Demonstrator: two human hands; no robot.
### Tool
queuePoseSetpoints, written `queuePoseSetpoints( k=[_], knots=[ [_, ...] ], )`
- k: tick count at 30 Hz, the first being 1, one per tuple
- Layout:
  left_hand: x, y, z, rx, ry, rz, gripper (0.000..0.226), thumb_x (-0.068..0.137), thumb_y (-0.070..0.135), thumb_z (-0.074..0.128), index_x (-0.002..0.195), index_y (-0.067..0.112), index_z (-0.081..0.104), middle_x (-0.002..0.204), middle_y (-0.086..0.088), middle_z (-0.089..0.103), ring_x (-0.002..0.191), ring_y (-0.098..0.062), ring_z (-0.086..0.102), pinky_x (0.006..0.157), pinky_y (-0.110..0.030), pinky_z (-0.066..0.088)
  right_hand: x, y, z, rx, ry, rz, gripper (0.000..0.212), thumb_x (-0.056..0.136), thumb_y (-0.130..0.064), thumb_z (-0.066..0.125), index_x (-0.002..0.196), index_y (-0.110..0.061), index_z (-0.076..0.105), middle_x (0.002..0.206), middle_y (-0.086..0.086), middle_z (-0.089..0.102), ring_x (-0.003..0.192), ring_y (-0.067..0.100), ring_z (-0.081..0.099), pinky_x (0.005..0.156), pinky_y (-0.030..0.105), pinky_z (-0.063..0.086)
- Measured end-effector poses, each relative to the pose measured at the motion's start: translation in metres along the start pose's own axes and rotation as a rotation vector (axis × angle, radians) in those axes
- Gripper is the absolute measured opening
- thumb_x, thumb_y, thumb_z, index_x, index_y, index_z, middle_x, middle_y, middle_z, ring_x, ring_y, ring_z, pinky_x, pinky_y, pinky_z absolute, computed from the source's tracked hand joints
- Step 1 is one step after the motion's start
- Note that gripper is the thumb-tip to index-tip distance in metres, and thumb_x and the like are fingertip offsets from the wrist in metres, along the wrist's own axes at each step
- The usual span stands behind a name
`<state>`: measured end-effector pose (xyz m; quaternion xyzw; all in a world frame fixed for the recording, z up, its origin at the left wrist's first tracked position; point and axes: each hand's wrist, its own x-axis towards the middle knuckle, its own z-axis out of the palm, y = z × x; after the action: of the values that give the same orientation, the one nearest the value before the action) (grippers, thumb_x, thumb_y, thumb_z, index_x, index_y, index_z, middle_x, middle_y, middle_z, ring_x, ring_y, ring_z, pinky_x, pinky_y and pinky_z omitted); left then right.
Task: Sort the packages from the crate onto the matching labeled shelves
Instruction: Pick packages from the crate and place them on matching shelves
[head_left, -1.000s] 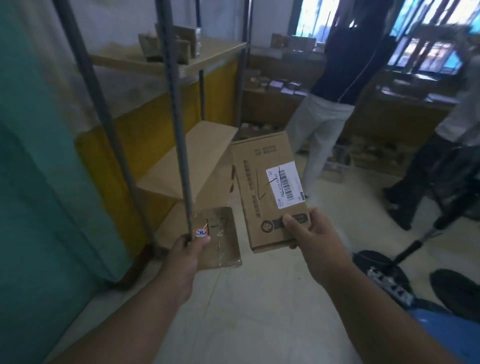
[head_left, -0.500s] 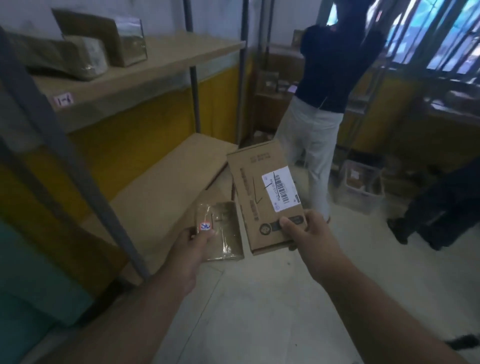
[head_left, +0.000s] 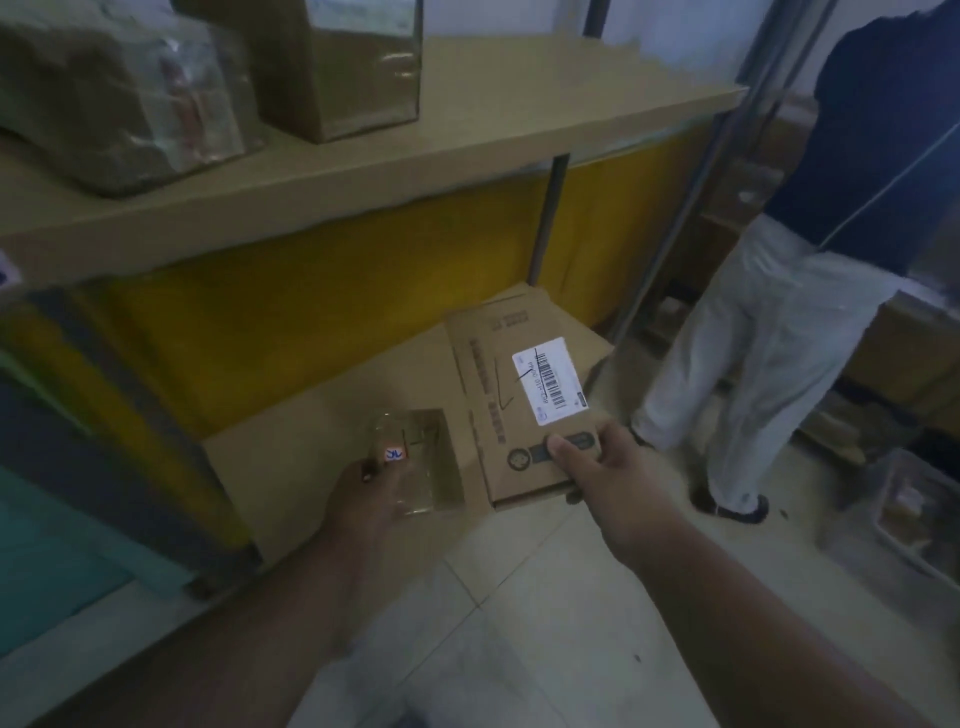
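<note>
Packages in both hands, both hanging over the front edge of the lower shelf (head_left: 332, 410), which is the landmark for everything below. Right hand (head_left: 605, 467) pinches the near short end of the flat cardboard box (head_left: 511, 405), thumb on top, fingers curled under. Box long axis runs from the hand away and slightly left, far end reaching in over the shelf board, white barcode label (head_left: 551, 380) face up. Left hand (head_left: 371, 493) grips the small tape-wrapped parcel (head_left: 423, 462) at its near left corner, thumb beside the little red-and-blue sticker (head_left: 394, 454); parcel sits just left of the box, touching or nearly so, can't tell which. Parcel also extends away from its hand, toward the shelf. Both loads are ahead of the hands, so any placement there is a straight push forward and a set-down, no rotation needed, judging by this pose. Left hand is nearer the shelf's near end; right hand sits toward its right post. Upper shelf (head_left: 467, 150) above the lower one already carries a wrapped bundle (head_left: 114, 88) and an upright taped box (head_left: 337, 62). No shelf label is legible, so matching can't be confirmed. Someone else (head_left: 810, 291) stands right of the shelf, well apart.
</note>
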<state>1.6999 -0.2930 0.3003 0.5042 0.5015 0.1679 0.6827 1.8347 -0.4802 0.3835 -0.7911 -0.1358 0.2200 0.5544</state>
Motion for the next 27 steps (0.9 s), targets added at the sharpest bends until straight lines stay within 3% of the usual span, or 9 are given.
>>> queuePoseSetpoints(
  k=[3,6,8,12,15,17,18,21,27],
  knots=[
    [0.025,-0.003,-0.003,-0.065,0.063,-0.054,0.036,0.077,0.048,0.075,0.098,0.019,0.073,0.097,-0.006,0.076,0.089,-0.029,0.071,0.087,-0.05,0.057,0.049,-0.006,0.018,-0.01,-0.122,0.003,0.022,0.092,-0.03,0.069,0.104,-0.015,0.058,0.089,-0.003,0.075,0.078,0.016,0.07,0.062,0.029,0.054],
    [0.054,-0.023,-0.01,-0.114,0.177,-0.096,0.048,0.068,0.06,0.076,0.099,0.024,0.075,0.1,-0.005,0.076,0.094,-0.032,0.071,0.09,-0.059,0.055,0.095,0.0,0.044,-0.077,-0.262,-0.016,0.024,0.091,-0.031,0.07,0.1,-0.013,0.057,0.092,0.002,0.072,0.077,0.019,0.066,0.063,0.033,0.055],
    [0.06,-0.027,-0.009,-0.207,0.283,-0.122,0.038,0.08,0.05,0.074,0.1,0.018,0.074,0.1,-0.009,0.076,0.093,-0.033,0.072,0.09,-0.059,0.055,0.125,0.008,0.061,-0.114,-0.352,-0.038,0.029,0.089,-0.034,0.073,0.095,-0.011,0.057,0.089,0.008,0.071,0.071,0.021,0.064,0.062,0.038,0.054],
    [0.071,-0.032,-0.003,-0.327,0.54,-0.17,0.04,0.084,0.059,0.063,0.091,0.019,0.069,0.1,-0.008,0.073,0.095,-0.031,0.068,0.094,-0.052,0.053,0.179,0.015,0.095,-0.229,-0.58,-0.093,0.043,0.082,-0.042,0.074,0.104,-0.007,0.061,0.092,0.009,0.072,0.073,0.023,0.067,0.058,0.039,0.055],
    [0.09,-0.038,-0.006,-0.381,0.688,-0.162,0.042,0.08,0.06,0.066,0.094,0.021,0.069,0.103,-0.003,0.071,0.098,-0.027,0.067,0.095,-0.048,0.053,0.203,0.02,0.115,-0.28,-0.679,-0.101,0.034,0.09,-0.035,0.07,0.108,-0.009,0.06,0.097,0.007,0.071,0.081,0.027,0.069,0.067,0.046,0.059],
    [0.104,-0.046,-0.014,-0.361,0.79,-0.143,0.065,0.062,0.07,0.067,0.111,0.027,0.069,0.104,0.001,0.072,0.096,-0.025,0.068,0.093,-0.047,0.054,0.212,0.023,0.126,-0.294,-0.718,-0.076,0.031,0.093,-0.035,0.068,0.109,-0.009,0.06,0.099,0.006,0.071,0.086,0.03,0.07,0.072,0.049,0.059],
    [0.103,-0.043,-0.015,-0.37,0.817,-0.142,0.065,0.063,0.069,0.067,0.114,0.028,0.068,0.101,0.001,0.072,0.094,-0.025,0.068,0.091,-0.045,0.055,0.214,0.025,0.131,-0.297,-0.732,-0.06,0.03,0.094,-0.034,0.066,0.11,-0.01,0.06,0.1,0.006,0.071,0.088,0.031,0.07,0.073,0.048,0.059],
    [0.104,-0.035,-0.015,-0.348,0.859,-0.153,0.032,0.089,0.048,0.062,0.114,0.027,0.063,0.091,0.002,0.064,0.083,-0.018,0.062,0.071,-0.031,0.051,0.215,0.031,0.142,-0.277,-0.742,-0.001,0.027,0.097,-0.03,0.062,0.114,-0.009,0.058,0.103,0.007,0.07,0.088,0.029,0.07,0.07,0.042,0.059],
    [0.105,-0.053,-0.024,-0.102,0.813,-0.2,0.045,0.097,0.041,0.053,0.132,0.013,0.057,0.097,-0.004,0.058,0.082,-0.021,0.053,0.073,-0.03,0.04,0.202,0.049,0.147,-0.219,-0.679,0.131,0.022,0.1,-0.023,0.056,0.115,-0.007,0.053,0.103,0.01,0.066,0.081,0.026,0.064,0.06,0.032,0.053]
  ],
)
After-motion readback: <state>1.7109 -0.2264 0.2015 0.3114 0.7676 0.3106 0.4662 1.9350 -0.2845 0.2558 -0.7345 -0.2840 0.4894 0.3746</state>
